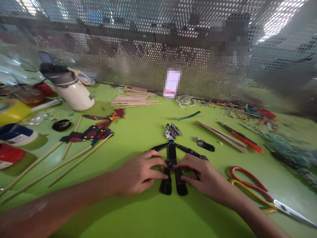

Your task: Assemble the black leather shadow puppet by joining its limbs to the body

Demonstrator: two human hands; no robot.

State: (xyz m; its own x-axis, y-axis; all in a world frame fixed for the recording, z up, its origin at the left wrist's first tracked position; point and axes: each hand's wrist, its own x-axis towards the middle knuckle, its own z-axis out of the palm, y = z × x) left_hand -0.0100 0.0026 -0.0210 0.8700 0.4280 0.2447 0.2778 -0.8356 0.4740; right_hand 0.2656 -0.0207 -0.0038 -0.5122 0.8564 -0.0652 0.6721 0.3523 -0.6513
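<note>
Both hands (140, 173) (201, 173), loosely spread, touch the black puppet (171, 151) lying between them.

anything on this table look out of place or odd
A loose black piece with a patterned end lies apart from the black puppet figure, to its right; it may be an unattached part. Also, small scraps lie scattered untidily along the foot of the perforated screen.

And there's a bare left forearm (66, 198) lower left, faint shiny streak (39, 205) along it, bare left hand (141, 173); lower right, bare right forearm (247, 210), bare right hand (203, 173)!
</note>
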